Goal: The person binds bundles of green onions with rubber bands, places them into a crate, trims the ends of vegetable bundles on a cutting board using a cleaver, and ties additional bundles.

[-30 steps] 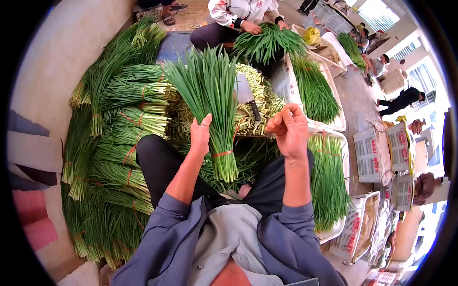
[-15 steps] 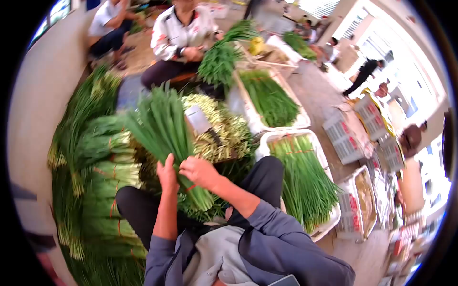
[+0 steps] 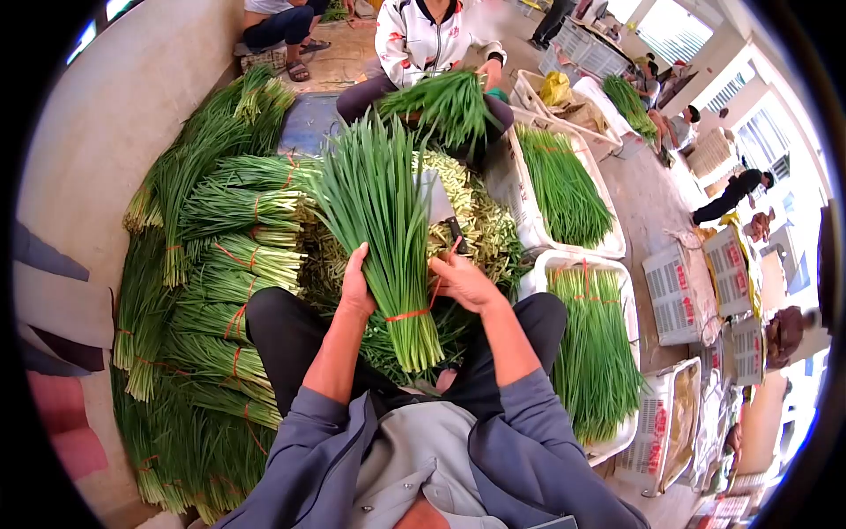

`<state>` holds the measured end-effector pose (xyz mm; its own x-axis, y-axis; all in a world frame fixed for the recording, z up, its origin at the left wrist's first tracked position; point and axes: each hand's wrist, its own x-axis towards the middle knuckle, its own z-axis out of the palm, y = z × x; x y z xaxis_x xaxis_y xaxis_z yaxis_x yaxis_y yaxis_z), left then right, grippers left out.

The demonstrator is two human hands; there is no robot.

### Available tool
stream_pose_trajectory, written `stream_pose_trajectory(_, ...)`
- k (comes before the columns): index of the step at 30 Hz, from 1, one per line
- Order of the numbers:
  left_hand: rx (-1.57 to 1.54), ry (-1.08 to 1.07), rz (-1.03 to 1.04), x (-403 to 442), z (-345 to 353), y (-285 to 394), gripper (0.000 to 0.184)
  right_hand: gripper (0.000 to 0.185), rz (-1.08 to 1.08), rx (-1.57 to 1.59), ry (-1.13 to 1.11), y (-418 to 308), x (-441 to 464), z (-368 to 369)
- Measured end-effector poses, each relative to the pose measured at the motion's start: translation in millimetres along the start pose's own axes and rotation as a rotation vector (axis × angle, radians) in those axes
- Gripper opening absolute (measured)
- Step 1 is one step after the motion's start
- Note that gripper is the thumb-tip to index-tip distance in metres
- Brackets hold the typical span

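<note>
A bunch of garlic chives point(image 3: 381, 207) stands nearly upright before me, cut ends down between my knees. My left hand point(image 3: 356, 282) is closed on its left side. My right hand point(image 3: 469, 280) pinches the loose end of a red tie point(image 3: 408, 315), which runs round the bunch near its pale ends. Just behind, a knife point(image 3: 456, 234) with a black handle and a broad grey blade lies on a heap of pale trimmings point(image 3: 480, 212).
Tied bunches of chives point(image 3: 233, 295) are piled on my left beside the wall point(image 3: 97, 159). To my right stand white crates point(image 3: 633, 353) filled with chives. Across from me a seated person point(image 3: 432, 40) holds another bunch point(image 3: 449, 101). More crates point(image 3: 667, 295) line the floor further right.
The bunch has swung from leaning left to nearly upright. My right hand has moved from beside my left hand to the bunch's right side, drawing out the tie's end. The view has turned left.
</note>
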<state>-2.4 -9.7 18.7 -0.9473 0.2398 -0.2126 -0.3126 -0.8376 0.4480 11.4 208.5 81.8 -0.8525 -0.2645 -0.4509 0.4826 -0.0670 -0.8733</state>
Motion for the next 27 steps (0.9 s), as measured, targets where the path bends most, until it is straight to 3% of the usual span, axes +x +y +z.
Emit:
stream_pose_trajectory(2, -0.044, -0.066, -0.048, -6, 11, -6, 0.059, 0.052, -0.182, 0.183, -0.093, 12, 14, 25)
stream_pose_trajectory(3, 0.023, -0.018, -0.007, -4, 12, -10, 0.061, 0.043, -0.296, 0.099, -0.045, 15, 22, 30)
stream_pose_trajectory(6, 0.118, 0.023, 0.032, -4, 12, -8, 0.068, 0.048, -0.434, 0.043, 0.152, 24, 29, 34)
stream_pose_trajectory(8, 0.525, 0.167, 0.246, -9, 22, -13, 0.064, 0.051, -0.437, -0.073, 0.187, 32, 32, 32)
stream_pose_trajectory(9, 0.525, 0.130, 0.237, -6, 20, -13, 0.072, 0.051, -0.503, -0.100, 0.160, 39, 34, 34)
stream_pose_trajectory(10, 0.553, 0.163, 0.281, 1, 12, -21, 0.061, 0.051, -0.571, -0.129, 0.136, 42, 33, 36)
stream_pose_trajectory(12, 0.442, 0.244, 0.243, 5, 3, -25, 0.046, 0.048, -0.528, -0.208, 0.182, 47, 32, 23)
stream_pose_trajectory(15, 0.369, 0.281, 0.252, 6, -3, -29, 0.034, 0.045, -0.469, -0.034, 0.240, 47, 31, 11)
stream_pose_trajectory(23, 0.287, 0.248, 0.217, 5, -5, -29, 0.026, 0.049, -0.409, -0.032, 0.206, 47, 35, 3)
stream_pose_trajectory(27, 0.285, 0.262, 0.170, -3, 1, -19, 0.029, 0.055, -0.381, -0.225, 0.203, 25, 23, 11)
